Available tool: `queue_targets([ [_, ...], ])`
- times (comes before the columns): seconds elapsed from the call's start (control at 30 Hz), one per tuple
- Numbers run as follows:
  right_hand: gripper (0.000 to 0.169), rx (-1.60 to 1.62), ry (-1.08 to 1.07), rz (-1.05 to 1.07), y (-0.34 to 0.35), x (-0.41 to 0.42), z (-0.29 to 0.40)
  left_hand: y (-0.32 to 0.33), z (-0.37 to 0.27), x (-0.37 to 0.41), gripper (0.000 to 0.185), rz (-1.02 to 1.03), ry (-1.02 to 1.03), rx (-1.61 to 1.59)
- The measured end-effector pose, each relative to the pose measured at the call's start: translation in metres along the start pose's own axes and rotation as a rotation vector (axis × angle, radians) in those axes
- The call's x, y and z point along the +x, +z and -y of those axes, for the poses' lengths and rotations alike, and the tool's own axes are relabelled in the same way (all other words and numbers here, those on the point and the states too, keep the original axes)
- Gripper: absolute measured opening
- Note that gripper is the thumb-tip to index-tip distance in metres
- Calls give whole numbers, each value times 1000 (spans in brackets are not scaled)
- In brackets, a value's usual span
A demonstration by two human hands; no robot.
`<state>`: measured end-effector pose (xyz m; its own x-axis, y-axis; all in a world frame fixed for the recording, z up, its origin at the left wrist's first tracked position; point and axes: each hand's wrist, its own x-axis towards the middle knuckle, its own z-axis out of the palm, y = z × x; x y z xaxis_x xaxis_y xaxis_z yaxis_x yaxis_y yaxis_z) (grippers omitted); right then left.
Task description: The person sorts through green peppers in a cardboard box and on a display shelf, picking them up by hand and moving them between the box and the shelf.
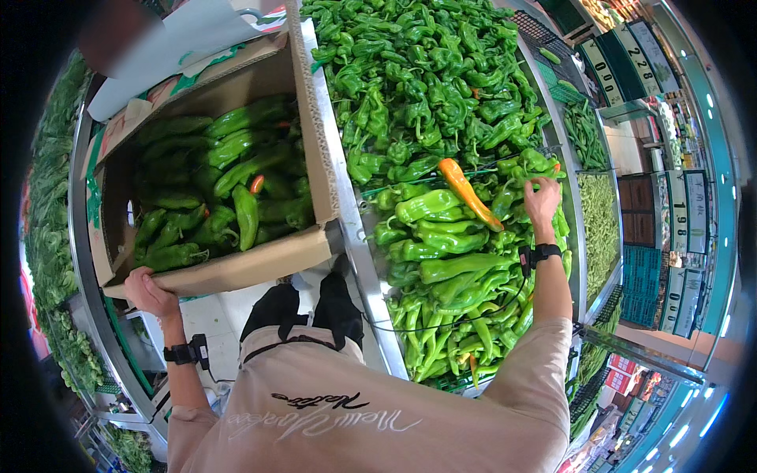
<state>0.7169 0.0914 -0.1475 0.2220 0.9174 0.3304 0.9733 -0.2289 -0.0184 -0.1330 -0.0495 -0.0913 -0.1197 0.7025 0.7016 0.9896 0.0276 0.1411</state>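
Observation:
My left hand (151, 295) grips the near left corner of an open cardboard box (278, 260). Inside the box lie many long green peppers (245, 216), a few with orange-red patches. Over at the far right side of the display, my right hand (541, 201) is among green peppers (535, 161), with thumb and fingertips drawn together. Whether it holds one of them cannot be told. Left of that hand, an orange-yellow pepper (470, 195) rests on top of a row of large green peppers (440, 236).
A metal display edge (355, 236) runs between box and peppers. Wrinkled green peppers (432, 77) are heaped farther away, slimmer ones (479, 331) nearer me. A black cable (437, 327) crosses the peppers from my right wristband (541, 254). Leafy greens (53, 236) line the left.

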Motion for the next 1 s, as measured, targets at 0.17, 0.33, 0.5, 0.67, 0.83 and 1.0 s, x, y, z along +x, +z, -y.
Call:
queue_targets([
  [0.17, 25, 43, 53, -168, -56, 24, -16, 10, -1, 12, 25, -61, 65, -27],
  [0.33, 16, 387, -113, -313, -196, 55, 163, 4, -1, 8, 15, -59, -26, -186],
  [0.5, 24, 622, -737, -377, -314, 13, 414, -3, 2, 10, 14, -26, 20, -270],
  [0.67, 40, 550, -1006, 482, -238, -28, 616, -4, 15, 3, 11, -36, 70, -332],
  [0.83, 62, -325, -933, 961, -23, -9, 641, 3, 18, 5, 8, -82, 120, -420],
  [1.0, 62, -422, -925, 923, 40, -17, 629, 1, 23, 2, 10, -51, 126, -428],
])
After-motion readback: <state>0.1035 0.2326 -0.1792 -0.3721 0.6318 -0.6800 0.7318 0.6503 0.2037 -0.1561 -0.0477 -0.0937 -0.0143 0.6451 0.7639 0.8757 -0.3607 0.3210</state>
